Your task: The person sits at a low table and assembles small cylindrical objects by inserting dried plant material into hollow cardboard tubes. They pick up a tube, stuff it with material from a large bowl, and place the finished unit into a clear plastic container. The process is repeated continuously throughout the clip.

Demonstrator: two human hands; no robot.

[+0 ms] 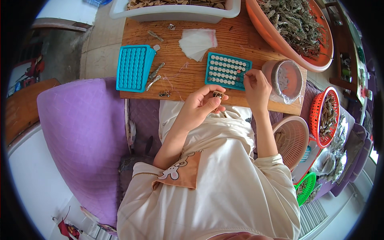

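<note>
My left hand [196, 106] is closed around a small brown box-like piece [218, 94] with dark parts at its open end, held just in front of the table edge. Its fingers hide the piece's lower part. My right hand [258, 90] reaches to the right end of a teal tray [207, 71]. Thumb and fingers are pinched together there, and whatever they grip is too small to make out. Rows of white round pieces [222, 64] fill much of the tray, with a couple of pinkish ones near the right fingertips.
Stacked teal trays [131, 68] stand at the table's left, with clear plastic bags [196, 43] toward the middle. A plastic-lined tub [271, 78] sits right of my right hand. Behind are an orange basin [260, 30] and a white bin [176, 17]. Baskets [315, 116] stand at right.
</note>
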